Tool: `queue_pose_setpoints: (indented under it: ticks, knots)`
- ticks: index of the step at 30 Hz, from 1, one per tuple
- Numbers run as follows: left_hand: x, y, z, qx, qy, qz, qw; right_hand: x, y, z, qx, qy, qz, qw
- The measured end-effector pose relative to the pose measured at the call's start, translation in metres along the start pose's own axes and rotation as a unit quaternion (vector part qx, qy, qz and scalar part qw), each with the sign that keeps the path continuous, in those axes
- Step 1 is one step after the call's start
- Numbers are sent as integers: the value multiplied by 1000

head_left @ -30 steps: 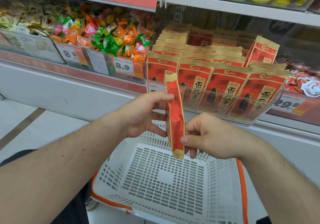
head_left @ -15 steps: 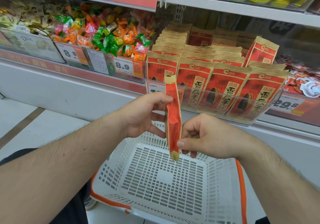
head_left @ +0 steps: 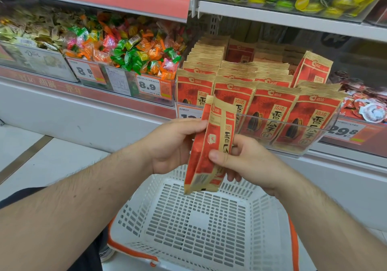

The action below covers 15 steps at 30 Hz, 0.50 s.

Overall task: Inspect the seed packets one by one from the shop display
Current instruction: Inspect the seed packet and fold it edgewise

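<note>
A red and tan seed packet (head_left: 209, 145) stands upright between both hands, turned so part of its printed face and its side show. My left hand (head_left: 173, 145) grips its left edge near the top. My right hand (head_left: 245, 161) pinches its lower half, thumb across the front. Behind it, several rows of matching seed packets (head_left: 272, 107) stand in a clear display bin (head_left: 314, 145) on the shelf. One packet (head_left: 314, 69) leans at the back right.
A white shopping basket (head_left: 199, 228) with orange trim sits below my hands, with nothing in it. Wrapped candies (head_left: 129, 48) fill bins to the left, with price tags (head_left: 152, 86). Shelf edges run above and below the display.
The packet has turned from edge-on so that its printed face now shows. Both hands kept hold of it in about the same place.
</note>
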<state>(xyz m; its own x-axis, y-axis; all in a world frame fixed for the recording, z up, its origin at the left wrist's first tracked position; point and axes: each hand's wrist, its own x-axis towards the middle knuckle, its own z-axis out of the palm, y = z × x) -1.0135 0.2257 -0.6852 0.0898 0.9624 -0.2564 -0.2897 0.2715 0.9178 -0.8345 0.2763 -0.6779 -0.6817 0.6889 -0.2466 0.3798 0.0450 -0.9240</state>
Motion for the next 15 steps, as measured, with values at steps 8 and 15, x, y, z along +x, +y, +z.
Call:
queue_pose_setpoints:
  ticks: [8, 15]
  knots:
    - [2, -2, 2, 45, 82, 50, 994, 9, 8, 1, -49, 92, 31, 994]
    - [1, -6, 2, 102, 61, 66, 991, 4, -4, -6, 55, 213, -91, 971]
